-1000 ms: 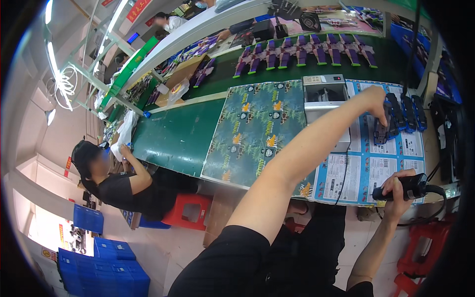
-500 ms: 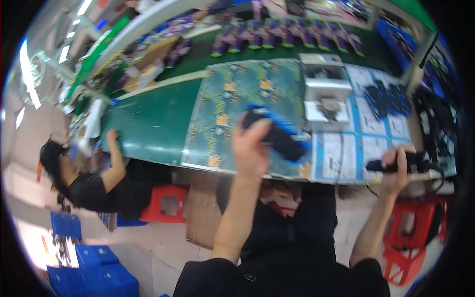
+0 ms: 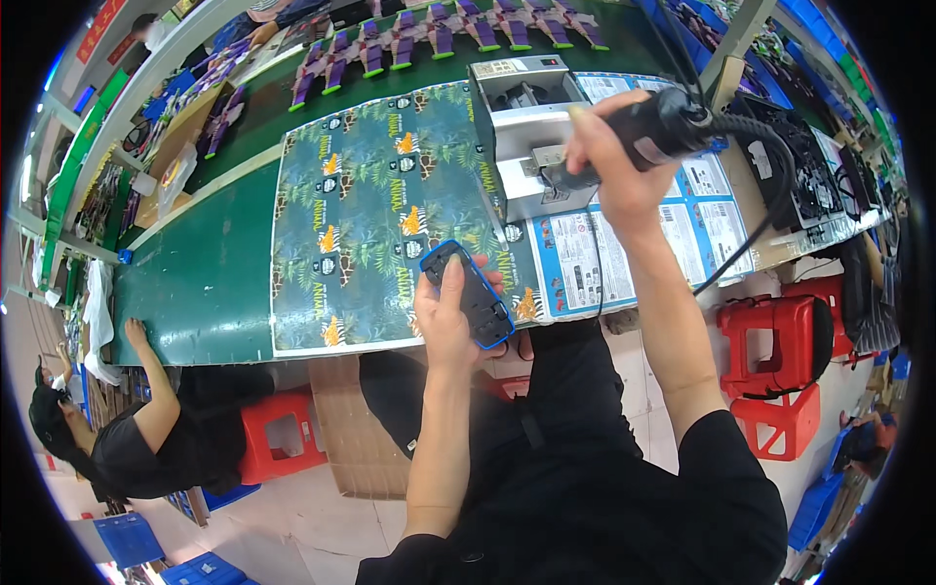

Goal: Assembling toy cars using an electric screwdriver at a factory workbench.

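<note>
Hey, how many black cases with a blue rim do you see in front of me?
1 clearly visible: the case in your left hand. Others may be hidden behind your right hand and the tool it holds.

Oblong black casing (image 3: 478,302) with blue rim, slanting in left hand (image 3: 446,317), black corded tool (image 3: 648,129), tilted in right hand (image 3: 624,180)

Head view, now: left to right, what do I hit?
Co-worker's dark cap → red stool → left hand gripping blue-edged black part → right hand gripping black corded tool → right-side red stools.
</note>
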Demonstrator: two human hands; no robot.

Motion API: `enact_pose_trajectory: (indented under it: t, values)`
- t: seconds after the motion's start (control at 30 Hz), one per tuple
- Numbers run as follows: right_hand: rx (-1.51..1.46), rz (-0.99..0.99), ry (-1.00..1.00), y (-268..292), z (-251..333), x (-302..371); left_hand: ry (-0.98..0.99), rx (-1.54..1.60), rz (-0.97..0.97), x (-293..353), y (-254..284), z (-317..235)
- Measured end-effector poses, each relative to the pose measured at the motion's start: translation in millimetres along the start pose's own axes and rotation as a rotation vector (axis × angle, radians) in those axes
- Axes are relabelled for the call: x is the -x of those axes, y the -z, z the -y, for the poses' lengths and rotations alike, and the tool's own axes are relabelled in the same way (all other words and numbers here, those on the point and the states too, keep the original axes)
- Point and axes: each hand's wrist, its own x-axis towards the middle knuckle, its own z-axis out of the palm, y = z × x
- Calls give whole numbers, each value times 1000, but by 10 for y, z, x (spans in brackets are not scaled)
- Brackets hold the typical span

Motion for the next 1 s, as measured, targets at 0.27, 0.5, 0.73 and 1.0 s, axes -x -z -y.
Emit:
enact_pose_trajectory:
  t: [0.27,0.5,0.73,1.0]
  values:
    - [201,165,-14,-90,-66,-223,-23,-93,62,-21,-33,39]
    - [28,139,-333,2,28,-59,-17,-193,106,8,9,41]
    - [-452,195,-132,-192,307,325,-26,-188,119,28,5,39]
    - [-403,279,-119,-363,210,500,-133,-261,121,-26,-11,130]
